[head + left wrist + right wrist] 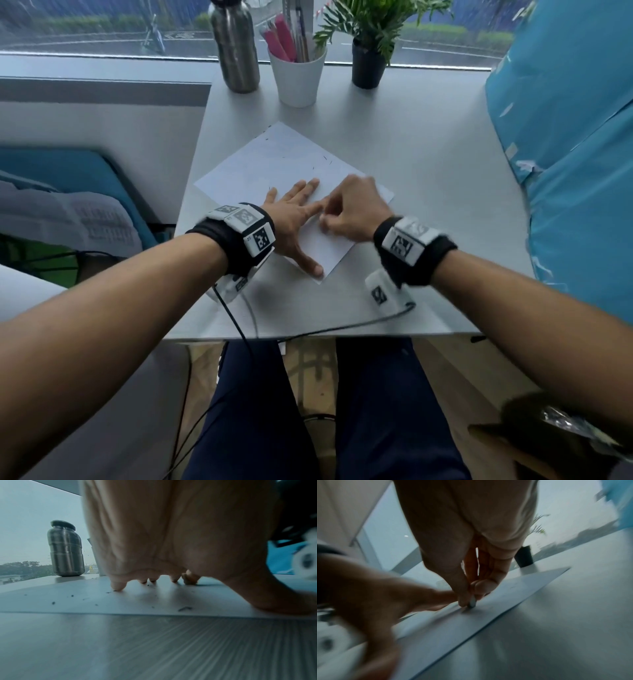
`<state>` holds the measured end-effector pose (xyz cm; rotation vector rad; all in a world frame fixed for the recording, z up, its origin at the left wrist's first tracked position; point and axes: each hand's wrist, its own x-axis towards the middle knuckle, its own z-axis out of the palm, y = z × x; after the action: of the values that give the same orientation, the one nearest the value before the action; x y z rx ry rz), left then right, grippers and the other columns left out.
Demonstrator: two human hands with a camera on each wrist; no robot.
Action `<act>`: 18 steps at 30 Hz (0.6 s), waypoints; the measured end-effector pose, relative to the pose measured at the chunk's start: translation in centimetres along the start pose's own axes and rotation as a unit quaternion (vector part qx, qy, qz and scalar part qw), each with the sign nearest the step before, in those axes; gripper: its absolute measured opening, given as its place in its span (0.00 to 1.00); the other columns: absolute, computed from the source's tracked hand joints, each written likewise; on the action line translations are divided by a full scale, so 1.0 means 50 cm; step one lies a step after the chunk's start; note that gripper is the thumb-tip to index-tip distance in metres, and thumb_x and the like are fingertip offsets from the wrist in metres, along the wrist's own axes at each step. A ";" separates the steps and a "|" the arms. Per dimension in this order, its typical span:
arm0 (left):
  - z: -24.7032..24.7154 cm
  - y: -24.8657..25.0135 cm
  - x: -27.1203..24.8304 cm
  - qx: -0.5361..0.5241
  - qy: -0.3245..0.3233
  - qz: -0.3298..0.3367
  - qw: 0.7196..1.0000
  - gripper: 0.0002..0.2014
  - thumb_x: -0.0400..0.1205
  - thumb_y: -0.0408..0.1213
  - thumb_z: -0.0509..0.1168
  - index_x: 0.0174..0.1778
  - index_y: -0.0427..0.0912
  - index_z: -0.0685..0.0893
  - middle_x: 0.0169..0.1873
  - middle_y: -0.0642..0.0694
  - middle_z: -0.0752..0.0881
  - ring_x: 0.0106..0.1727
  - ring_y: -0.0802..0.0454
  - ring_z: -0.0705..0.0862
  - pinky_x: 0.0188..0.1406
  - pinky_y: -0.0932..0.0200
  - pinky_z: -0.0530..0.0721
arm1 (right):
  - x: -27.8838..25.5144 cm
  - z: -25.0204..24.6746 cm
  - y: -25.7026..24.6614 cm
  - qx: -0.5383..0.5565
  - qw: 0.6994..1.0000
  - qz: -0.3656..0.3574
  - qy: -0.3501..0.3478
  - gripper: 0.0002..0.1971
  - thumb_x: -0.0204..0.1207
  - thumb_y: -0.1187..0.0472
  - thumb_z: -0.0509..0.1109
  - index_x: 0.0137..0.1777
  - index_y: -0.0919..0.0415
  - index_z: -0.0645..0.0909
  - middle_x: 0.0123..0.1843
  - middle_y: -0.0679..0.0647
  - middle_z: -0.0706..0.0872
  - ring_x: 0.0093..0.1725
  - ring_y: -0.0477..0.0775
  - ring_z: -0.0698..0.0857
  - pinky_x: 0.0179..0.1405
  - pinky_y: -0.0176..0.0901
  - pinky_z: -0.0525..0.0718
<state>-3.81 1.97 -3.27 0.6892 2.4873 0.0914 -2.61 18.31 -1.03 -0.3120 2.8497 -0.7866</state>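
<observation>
Near the counter's [428, 192] near edge, the left hand [294, 219] lies flat on the sheet of paper [274, 161]. Its fingers [118, 586] are straight and spread, holding nothing, with the tips pressing down and the thumb at the sheet's near corner. Close against its forefinger, the right hand [352, 212] is curled round a small grey piece [472, 603], pinched between thumb and forefinger with its lower end on the paper.

The head view hides that piece behind the knuckles, and the right wrist view is blurred, so I cannot tell what it is.

The sheet is white and lies skewed, with 1 corner pointing at the near edge. It sits mid-counter, toward the left edge, and carries dark specks [184, 608] and faint marks.

Along the far edge stand 3 containers:
- a steel bottle [236, 48], capped in the left wrist view, its top cut off in the head view
- a white cup [298, 82] holding pink sticks and pens
- a black pot [368, 66] with a green plant

A blue cover [565, 137] stands at the right edge.
</observation>
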 end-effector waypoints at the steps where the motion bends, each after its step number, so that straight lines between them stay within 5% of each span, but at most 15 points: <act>1: 0.000 -0.001 0.001 0.003 -0.002 0.001 1.000 0.73 0.53 0.75 0.75 0.84 0.60 0.34 0.82 0.49 0.26 0.82 0.50 0.26 0.80 0.31 0.35 | -0.021 0.011 -0.013 -0.005 0.999 -0.022 -0.027 0.05 0.65 0.60 0.76 0.37 0.61 0.92 0.34 0.55 0.91 0.34 0.50 0.87 0.36 0.36 0.82; 3: 0.001 -0.003 0.000 -0.002 -0.003 0.002 1.000 0.73 0.53 0.75 0.75 0.83 0.61 0.32 0.82 0.49 0.26 0.82 0.50 0.26 0.80 0.32 0.33 | -0.027 0.007 -0.006 -0.014 0.999 -0.025 -0.039 0.06 0.65 0.60 0.77 0.37 0.62 0.92 0.35 0.55 0.92 0.36 0.51 0.89 0.37 0.33 0.82; 7: 0.002 -0.003 0.000 -0.018 0.002 0.014 1.000 0.72 0.53 0.73 0.77 0.83 0.64 0.34 0.83 0.50 0.28 0.83 0.51 0.27 0.79 0.31 0.32 | 0.037 -0.066 0.066 -0.009 0.994 0.084 0.062 0.05 0.64 0.60 0.79 0.39 0.60 0.92 0.36 0.55 0.92 0.38 0.50 0.90 0.46 0.40 0.89; 11: -0.022 -0.028 -0.007 -0.013 -0.014 0.031 0.999 0.68 0.55 0.69 0.80 0.84 0.67 0.42 0.84 0.55 0.32 0.84 0.55 0.32 0.80 0.30 0.38 | 0.029 -0.084 0.116 0.012 0.993 0.111 0.049 0.05 0.65 0.58 0.81 0.40 0.58 0.92 0.36 0.52 0.91 0.38 0.45 0.88 0.41 0.33 0.83; 15: -0.051 -0.021 0.004 -0.062 0.028 0.015 0.998 0.48 0.60 0.67 0.78 0.76 0.63 0.69 0.84 0.55 0.54 0.84 0.51 0.55 0.82 0.42 0.58 | 0.020 -0.072 0.123 0.009 0.994 0.104 0.040 0.03 0.66 0.60 0.80 0.39 0.58 0.92 0.34 0.51 0.89 0.32 0.42 0.84 0.32 0.27 0.78; 18: -0.056 0.007 0.033 -0.077 0.117 -0.012 0.990 0.35 0.62 0.63 0.80 0.63 0.56 0.79 0.71 0.49 0.71 0.72 0.46 0.70 0.72 0.42 0.72 | 0.022 -0.063 0.116 -0.001 0.995 0.088 0.045 0.02 0.66 0.61 0.80 0.38 0.58 0.92 0.35 0.52 0.90 0.33 0.45 0.85 0.35 0.31 0.82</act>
<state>-6.31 3.32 -1.65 0.6124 2.6756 0.3715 -5.27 24.46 -1.50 -0.0249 2.9105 -0.7797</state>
